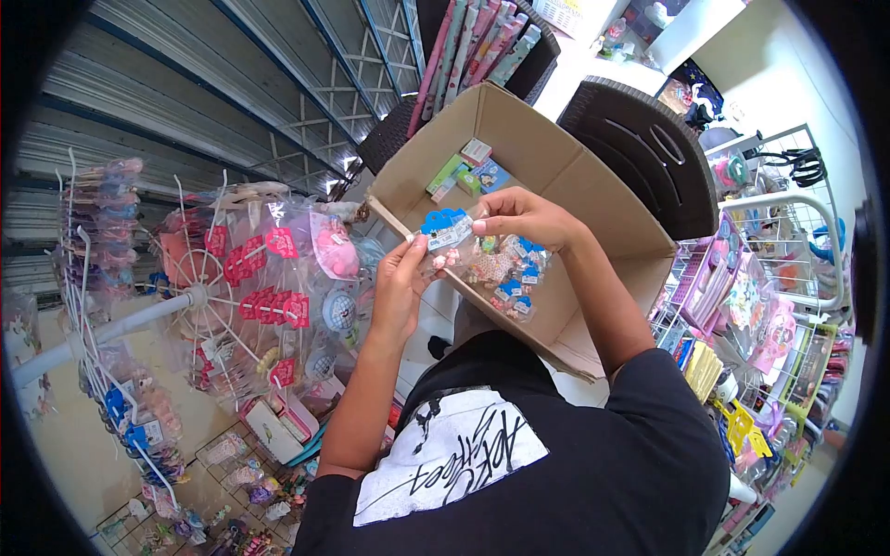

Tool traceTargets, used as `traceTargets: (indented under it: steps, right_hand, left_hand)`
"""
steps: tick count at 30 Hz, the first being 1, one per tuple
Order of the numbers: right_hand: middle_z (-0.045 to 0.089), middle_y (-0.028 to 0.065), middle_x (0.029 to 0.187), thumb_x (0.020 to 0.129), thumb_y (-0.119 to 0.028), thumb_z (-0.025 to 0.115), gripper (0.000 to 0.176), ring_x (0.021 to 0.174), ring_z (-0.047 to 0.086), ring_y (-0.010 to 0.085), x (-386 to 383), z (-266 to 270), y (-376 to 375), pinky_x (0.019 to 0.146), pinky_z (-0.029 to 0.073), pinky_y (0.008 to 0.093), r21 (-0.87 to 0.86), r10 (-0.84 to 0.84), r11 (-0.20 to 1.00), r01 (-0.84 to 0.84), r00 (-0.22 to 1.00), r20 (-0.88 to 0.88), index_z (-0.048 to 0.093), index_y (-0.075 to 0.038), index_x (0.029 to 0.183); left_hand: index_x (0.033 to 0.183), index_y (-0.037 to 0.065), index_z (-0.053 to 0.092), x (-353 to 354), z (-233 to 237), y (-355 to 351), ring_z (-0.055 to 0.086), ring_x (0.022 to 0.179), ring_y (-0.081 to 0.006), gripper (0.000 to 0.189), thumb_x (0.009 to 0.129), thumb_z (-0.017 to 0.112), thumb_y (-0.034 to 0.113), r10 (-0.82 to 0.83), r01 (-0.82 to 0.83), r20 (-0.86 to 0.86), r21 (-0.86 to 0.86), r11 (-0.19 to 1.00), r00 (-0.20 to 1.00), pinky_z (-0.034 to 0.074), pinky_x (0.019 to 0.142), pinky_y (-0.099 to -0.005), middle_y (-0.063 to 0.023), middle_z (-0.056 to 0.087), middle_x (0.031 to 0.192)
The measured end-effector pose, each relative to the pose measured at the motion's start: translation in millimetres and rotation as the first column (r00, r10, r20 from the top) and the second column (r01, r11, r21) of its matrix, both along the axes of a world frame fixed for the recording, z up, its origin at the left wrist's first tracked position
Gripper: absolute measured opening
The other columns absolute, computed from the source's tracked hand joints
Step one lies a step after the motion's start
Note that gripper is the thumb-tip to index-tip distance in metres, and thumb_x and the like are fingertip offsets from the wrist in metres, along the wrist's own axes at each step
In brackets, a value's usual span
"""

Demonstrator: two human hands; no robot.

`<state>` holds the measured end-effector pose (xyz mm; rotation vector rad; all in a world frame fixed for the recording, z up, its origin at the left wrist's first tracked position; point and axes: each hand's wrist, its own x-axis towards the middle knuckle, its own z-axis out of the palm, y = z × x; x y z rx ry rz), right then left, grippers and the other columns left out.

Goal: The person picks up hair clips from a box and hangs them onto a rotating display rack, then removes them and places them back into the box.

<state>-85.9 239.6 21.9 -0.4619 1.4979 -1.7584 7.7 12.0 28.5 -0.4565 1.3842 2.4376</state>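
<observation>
Both my hands hold a small clear packet with a blue header card (446,231) over an open cardboard box (565,167). My left hand (399,285) pinches the packet's left side from below. My right hand (525,219) grips its right edge with fingertips. Inside the box lie several similar packets with blue cards (510,273), and a few small green and blue boxes (464,171) sit at its far end. The box rests against my black shirt.
A white spinner rack (246,278) with hooks of red-carded packets stands at the left. Wire shelves of stationery and trinkets (742,306) fill the right. Dark woven baskets (649,153) and rolls of wrapping paper (473,42) lie beyond the box. A metal shutter (185,93) is behind.
</observation>
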Motion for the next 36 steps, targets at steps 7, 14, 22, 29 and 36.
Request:
traceTargets:
  steps: [7, 14, 22, 29, 36]
  right_hand:
    - [0.069, 0.0017, 0.091, 0.085, -0.007, 0.068, 0.019, 0.083, 0.065, 0.0078, 2.2, 15.8, -22.4, 0.072, 0.051, 0.0211, -0.096, -0.211, 0.969, 0.230, 0.961, 0.177, 0.065, -0.004, 0.103]
    - [0.069, 0.0036, 0.094, 0.088, -0.003, 0.065, 0.020, 0.082, 0.068, 0.0110, 28.5, 48.4, -94.1, 0.072, 0.056, 0.0262, -0.314, -0.015, 0.947, 0.068, 0.986, 0.169, 0.063, -0.003, 0.108]
    - [0.067, 0.0023, 0.085, 0.097, -0.014, 0.064, 0.016, 0.077, 0.063, 0.0093, 96.0, 120.7, -179.3, 0.072, 0.049, 0.0249, -0.223, 0.064, 0.970, -0.098, 0.986, -0.153, 0.069, 0.000, 0.100]
    - [0.067, 0.0032, 0.088, 0.095, -0.010, 0.066, 0.015, 0.082, 0.058, 0.0071, 157.6, 191.2, -234.4, 0.072, 0.044, 0.0243, -0.432, -0.113, 0.897, -0.090, 0.900, -0.422, 0.071, 0.004, 0.096]
    - [0.067, 0.0012, 0.077, 0.093, -0.014, 0.069, 0.016, 0.072, 0.057, 0.0054, 177.4, 200.3, -258.0, 0.065, 0.042, 0.0239, -0.374, -0.184, 0.927, -0.032, 0.830, -0.527, 0.072, 0.001, 0.088]
  left_hand:
    - [0.101, 0.010, 0.062, 28.3, 4.0, -30.9, 0.067, 0.086, -0.0148, 0.013, 0.100, 0.056, 0.021, 0.100, -0.108, 0.062, 0.142, 0.984, 0.993, 0.050, 0.079, -0.0307, -0.0053, 0.070, 0.090]
    - [0.105, 0.000, 0.062, 114.2, 48.3, -82.9, 0.065, 0.086, -0.0162, 0.013, 0.096, 0.056, 0.007, 0.072, -0.082, -0.167, -0.057, 0.995, 0.983, 0.052, 0.086, -0.0341, -0.0072, 0.065, 0.090]
    - [0.094, 0.000, 0.058, 226.7, 131.8, -160.9, 0.066, 0.078, -0.0207, 0.009, 0.094, 0.057, 0.009, 0.206, -0.584, -0.696, -0.363, 0.726, 0.688, 0.059, 0.067, -0.0301, -0.0155, 0.062, 0.095]
    - [0.093, 0.003, 0.059, 240.3, 178.9, -207.6, 0.067, 0.077, -0.0218, 0.013, 0.092, 0.057, 0.016, 0.327, -0.961, -0.930, -0.078, 0.266, 0.166, 0.058, 0.075, -0.0351, -0.0253, 0.052, 0.131]
    - [0.088, 0.002, 0.057, 232.4, 182.1, -221.7, 0.065, 0.075, -0.0123, 0.010, 0.092, 0.054, 0.011, 0.394, -0.922, -0.894, -0.052, 0.383, 0.214, 0.056, 0.078, -0.0336, -0.0249, 0.053, 0.134]
